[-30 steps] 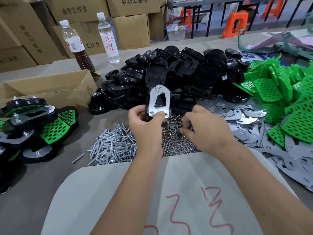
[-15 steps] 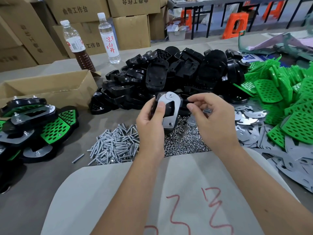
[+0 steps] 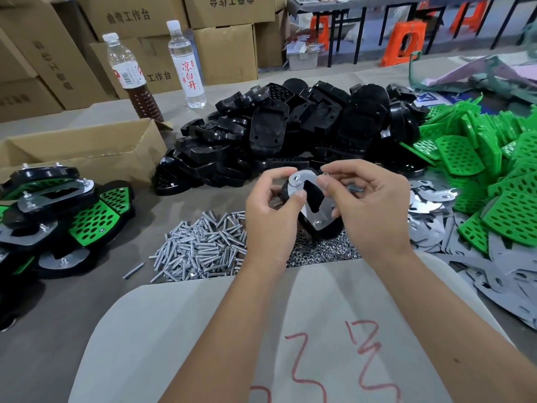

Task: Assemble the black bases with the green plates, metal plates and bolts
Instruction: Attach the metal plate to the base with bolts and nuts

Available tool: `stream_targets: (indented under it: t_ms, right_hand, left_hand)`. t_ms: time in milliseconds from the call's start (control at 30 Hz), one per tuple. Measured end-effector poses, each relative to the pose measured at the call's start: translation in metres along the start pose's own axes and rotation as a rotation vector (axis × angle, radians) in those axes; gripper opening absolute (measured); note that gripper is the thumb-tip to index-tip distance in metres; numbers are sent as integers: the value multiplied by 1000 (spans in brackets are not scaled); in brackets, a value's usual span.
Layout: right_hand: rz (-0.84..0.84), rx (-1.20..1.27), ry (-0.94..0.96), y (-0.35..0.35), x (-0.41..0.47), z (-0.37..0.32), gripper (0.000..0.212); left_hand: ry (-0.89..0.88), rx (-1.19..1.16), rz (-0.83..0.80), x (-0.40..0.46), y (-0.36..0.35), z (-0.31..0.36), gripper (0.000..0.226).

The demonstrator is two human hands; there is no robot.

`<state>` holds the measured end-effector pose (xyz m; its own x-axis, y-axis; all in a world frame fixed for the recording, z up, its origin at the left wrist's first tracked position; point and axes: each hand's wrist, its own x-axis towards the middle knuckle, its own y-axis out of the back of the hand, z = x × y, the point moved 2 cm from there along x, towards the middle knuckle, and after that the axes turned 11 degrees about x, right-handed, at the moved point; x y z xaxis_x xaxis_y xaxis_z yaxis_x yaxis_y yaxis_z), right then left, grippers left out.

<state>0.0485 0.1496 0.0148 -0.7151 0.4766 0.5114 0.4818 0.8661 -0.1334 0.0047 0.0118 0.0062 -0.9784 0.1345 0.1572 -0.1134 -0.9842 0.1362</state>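
A black base [image 3: 312,196] with a metal plate [image 3: 318,212] was gripped by the curled left hand [image 3: 273,210]. A small nut [image 3: 325,175] was pinched by the right hand [image 3: 369,205]

Stacked cardboard boxes [image 3: 223,50], orange stools [image 3: 402,43]

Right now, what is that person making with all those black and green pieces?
A person is building a part. The left hand grips a black base with a metal plate laid on it. The right hand pinches something small and shiny, maybe a nut, by the plate's top. Bolts, spare bases and green plates lie piled on the table. Finished ones are stacked on the left.
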Motion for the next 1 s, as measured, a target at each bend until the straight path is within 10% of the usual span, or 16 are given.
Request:
stream_targets:
  t_ms: [1000]
  right_hand:
    - [-112, -328, 189, -2, 2, -11, 11]
  left_hand:
    - [-73, -83, -38, 3, 0, -2, 36]
